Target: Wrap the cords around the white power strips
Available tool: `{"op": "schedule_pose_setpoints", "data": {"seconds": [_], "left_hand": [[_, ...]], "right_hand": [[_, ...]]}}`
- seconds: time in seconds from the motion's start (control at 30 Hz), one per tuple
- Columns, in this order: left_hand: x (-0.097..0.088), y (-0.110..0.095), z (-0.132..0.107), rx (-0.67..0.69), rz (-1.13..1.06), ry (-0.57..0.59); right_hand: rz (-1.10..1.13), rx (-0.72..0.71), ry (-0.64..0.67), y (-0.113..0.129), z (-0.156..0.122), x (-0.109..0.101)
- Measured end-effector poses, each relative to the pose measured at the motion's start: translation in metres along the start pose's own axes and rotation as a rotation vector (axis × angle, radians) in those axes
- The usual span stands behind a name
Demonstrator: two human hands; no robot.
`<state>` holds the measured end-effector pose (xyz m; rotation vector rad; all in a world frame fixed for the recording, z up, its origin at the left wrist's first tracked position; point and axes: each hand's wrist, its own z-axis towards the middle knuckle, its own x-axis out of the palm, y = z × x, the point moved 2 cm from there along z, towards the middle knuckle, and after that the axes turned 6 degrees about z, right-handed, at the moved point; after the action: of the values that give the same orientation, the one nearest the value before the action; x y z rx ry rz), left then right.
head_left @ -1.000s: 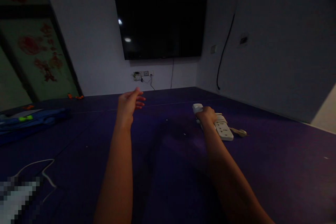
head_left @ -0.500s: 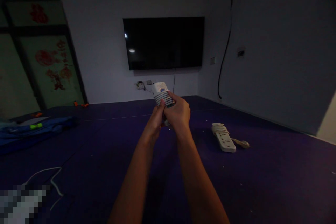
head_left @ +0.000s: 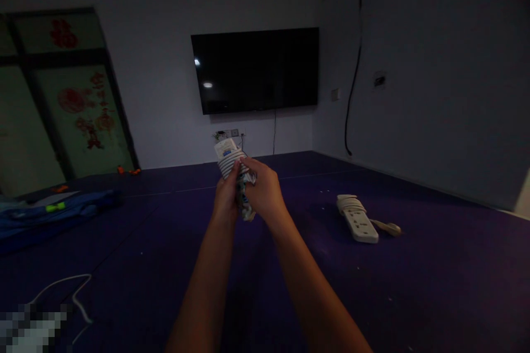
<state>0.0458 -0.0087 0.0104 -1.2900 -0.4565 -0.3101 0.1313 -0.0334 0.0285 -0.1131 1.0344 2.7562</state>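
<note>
Held out in front of me is a white power strip (head_left: 224,147) with its pale cord (head_left: 230,163) coiled around it in several turns. My left hand (head_left: 227,194) is closed around its left side, thumb up against the coils. From the right, my right hand (head_left: 265,187) grips it, with fingers at the cord. The strip tilts up to the left, and its lower part is partly hidden between my hands. To the right, a second white power strip (head_left: 360,225) lies on the purple floor (head_left: 306,298), its cord wound round one end and its plug (head_left: 391,228) lying beside it.
A large dark television (head_left: 256,71) hangs on the far wall, above wall sockets (head_left: 232,133). Blue cloth (head_left: 83,207) lies at left, near a door (head_left: 78,110) with red decorations. A thin white cable (head_left: 78,300) curves at lower left. A black cord (head_left: 355,77) hangs at right.
Both my hands have moved left and slightly down with the wrapped power strip, which now leans more to the left. The camera view has shifted slightly. The other strip lies still.
</note>
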Motion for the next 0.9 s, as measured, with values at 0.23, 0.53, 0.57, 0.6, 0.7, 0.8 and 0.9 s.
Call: {"op": "schedule_pose_setpoints", "data": {"seconds": [0.23,0.53,0.57,0.6,0.7,0.8,0.9], "left_hand": [[-0.006,-0.011,-0.005,0.003,0.088,0.081],[-0.006,-0.016,-0.007,0.015,0.128,0.058],[-0.006,-0.017,-0.008,0.004,0.135,0.071],[-0.006,-0.018,-0.008,-0.005,0.141,0.084],[-0.006,-0.020,-0.010,-0.025,0.148,0.106],[-0.005,-0.022,-0.012,-0.037,0.123,0.120],[-0.003,-0.023,-0.013,-0.043,0.090,0.139]], "right_hand": [[0.136,0.021,0.052,-0.020,0.007,-0.010],[0.332,0.078,0.166,-0.032,0.012,-0.007],[0.367,0.082,0.194,-0.031,0.012,-0.007],[0.396,0.102,0.212,-0.029,0.013,-0.007],[0.451,0.227,0.202,-0.025,0.013,-0.009],[0.496,0.315,0.193,-0.020,0.012,-0.014],[0.498,0.370,0.191,-0.021,0.012,-0.019]]}}
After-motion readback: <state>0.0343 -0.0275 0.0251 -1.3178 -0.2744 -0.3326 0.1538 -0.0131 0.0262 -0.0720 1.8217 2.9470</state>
